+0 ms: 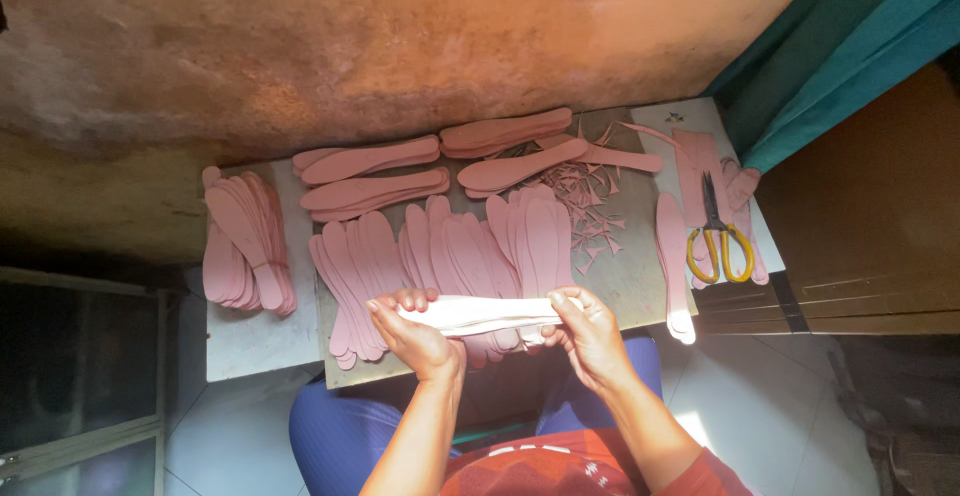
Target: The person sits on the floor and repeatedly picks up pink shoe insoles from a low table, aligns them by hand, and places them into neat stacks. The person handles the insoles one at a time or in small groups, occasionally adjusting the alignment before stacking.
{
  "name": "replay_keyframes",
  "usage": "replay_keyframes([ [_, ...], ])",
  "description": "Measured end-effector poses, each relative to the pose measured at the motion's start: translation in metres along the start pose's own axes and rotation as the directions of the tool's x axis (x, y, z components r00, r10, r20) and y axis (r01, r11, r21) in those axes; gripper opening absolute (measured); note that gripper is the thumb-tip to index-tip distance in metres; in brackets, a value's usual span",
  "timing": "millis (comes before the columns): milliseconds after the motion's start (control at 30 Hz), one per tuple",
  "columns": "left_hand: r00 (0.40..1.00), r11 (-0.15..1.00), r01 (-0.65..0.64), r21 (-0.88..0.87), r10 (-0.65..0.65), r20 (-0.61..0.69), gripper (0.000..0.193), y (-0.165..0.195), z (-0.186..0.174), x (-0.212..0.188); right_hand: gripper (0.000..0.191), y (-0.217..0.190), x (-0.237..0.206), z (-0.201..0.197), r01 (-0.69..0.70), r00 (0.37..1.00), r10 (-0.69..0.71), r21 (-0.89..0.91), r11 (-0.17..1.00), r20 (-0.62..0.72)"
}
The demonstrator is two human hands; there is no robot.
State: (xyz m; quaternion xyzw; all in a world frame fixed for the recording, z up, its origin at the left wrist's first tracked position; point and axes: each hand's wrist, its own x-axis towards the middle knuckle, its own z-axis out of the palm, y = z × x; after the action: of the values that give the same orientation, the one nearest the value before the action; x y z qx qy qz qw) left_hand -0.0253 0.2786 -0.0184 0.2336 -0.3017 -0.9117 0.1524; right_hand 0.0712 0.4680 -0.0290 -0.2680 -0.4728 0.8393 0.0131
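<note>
Because the pale pink sole-shaped foam cut-out (478, 314) looks thin, light and floppy, the left hand (418, 336) and right hand (590, 334) pinch its two ends, fingers closed on it.

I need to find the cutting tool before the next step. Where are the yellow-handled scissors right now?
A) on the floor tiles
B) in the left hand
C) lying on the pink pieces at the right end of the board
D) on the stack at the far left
C: the scissors lie on pink cut-outs at the board's right end, while both hands, left hand and right hand, hold a pale insole piece.
</note>
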Motion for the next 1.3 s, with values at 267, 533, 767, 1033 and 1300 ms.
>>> replay_keyframes([
  [267, 0.945, 0.887, -0.077, 0.455, -0.080, 0.316, 0.044, -0.021, 0.028, 0.037, 0.031, -0.109, 0.133, 0.015, 0.155, 0.987, -0.158, -0.157, 0.975, -0.005],
  [533, 0.806, 0.695, 0.169, 0.699, -0.505, 0.307, 0.025, -0.040, -0.048, -0.025, 0.017, -0.189, 0.237, 0.034, 0.133, 0.989, -0.148, -0.382, 0.915, -0.010],
  [767, 0.754, 0.481, 0.275, 0.832, -0.645, 0.124, 0.023, -0.057, -0.080, -0.042, 0.019, -0.192, 0.276, 0.022, 0.095, 0.992, -0.124, -0.557, 0.825, -0.014],
  [1033, 0.721, 0.463, 0.191, 0.865, -0.664, 0.196, 0.029, -0.082, -0.066, -0.032, 0.032, -0.155, 0.245, -0.024, 0.259, 0.536, -0.843, -0.959, 0.114, 0.045],
  [1300, 0.647, 0.417, 0.173, 0.892, -0.731, 0.217, 0.030, -0.092, -0.087, -0.060, 0.046, -0.066, 0.034, -0.130, -0.135, 0.350, -0.889, -0.955, 0.264, -0.295],
])
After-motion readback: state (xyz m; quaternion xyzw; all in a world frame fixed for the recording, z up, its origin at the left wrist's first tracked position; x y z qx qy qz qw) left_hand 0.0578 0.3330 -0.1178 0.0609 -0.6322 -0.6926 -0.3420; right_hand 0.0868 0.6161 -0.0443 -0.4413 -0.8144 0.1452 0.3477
